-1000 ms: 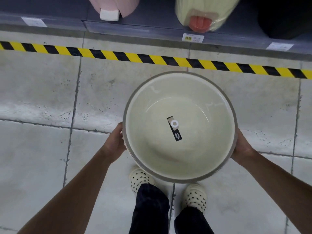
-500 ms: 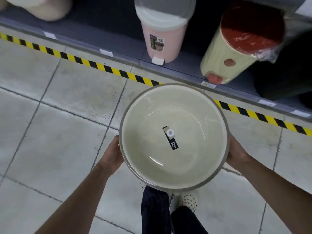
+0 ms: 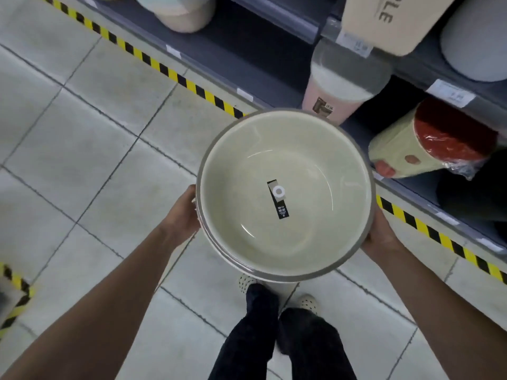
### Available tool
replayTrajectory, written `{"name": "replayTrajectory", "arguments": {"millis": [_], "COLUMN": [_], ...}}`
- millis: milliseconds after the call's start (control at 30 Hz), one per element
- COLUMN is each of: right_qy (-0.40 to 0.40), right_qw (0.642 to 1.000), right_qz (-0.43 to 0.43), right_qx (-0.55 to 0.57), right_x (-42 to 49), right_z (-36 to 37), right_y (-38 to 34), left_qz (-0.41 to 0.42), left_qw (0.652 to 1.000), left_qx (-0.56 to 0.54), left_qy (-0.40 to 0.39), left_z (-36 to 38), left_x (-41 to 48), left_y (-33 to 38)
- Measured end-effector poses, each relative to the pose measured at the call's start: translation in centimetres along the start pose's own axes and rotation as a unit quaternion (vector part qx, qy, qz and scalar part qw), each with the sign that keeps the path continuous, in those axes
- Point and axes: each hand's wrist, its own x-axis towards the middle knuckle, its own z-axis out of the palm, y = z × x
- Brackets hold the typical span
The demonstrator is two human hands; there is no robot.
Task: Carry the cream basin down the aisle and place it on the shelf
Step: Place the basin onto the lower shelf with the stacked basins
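Observation:
The cream basin is round with a grey rim and a black label stuck at its bottom. It hangs level in front of me above the tiled floor. My left hand grips its left rim and my right hand grips its right rim, fingers hidden under the edge. The dark grey shelf runs diagonally from the top left to the right edge, just beyond the basin.
On the low shelf stand a pink pedal bin, a cream bin with a red lid in plastic wrap, and a beige tub. Yellow-black floor tape lines the shelf base. More tape marks the left. My feet are below the basin.
The view has swung left along the aisle, so the shelf now runs diagonally on the right. An upper shelf level has come into view. Both hands keep their grip on the basin.

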Motion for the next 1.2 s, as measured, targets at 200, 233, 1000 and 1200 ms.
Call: {"name": "replayTrajectory", "arguments": {"millis": [200,233,1000,1200], "right_qy": [-0.036,-0.034,-0.001,0.073], "right_qw": [0.997,0.997,0.998,0.995], "right_qz": [-0.004,0.002,-0.055,-0.042], "right_qx": [-0.065,-0.07,-0.026,0.06], "right_x": [3.1,4.3,20.1,22.1], "right_z": [5.8,6.7,30.6,34.3], "right_y": [-3.9,-4.5,-9.1,-7.2], "left_qz": [0.054,0.06,-0.006,-0.003], "left_qw": [0.998,0.998,0.997,0.989], "left_qx": [-0.022,-0.026,0.065,0.12], "left_qy": [-0.018,-0.014,-0.044,-0.09], "left_z": [-2.3,-2.5,-20.7,-20.3], "left_x": [-1.1,-0.9,24.4,28.4], "left_y": [5.5,6.5,27.0,33.6]}}
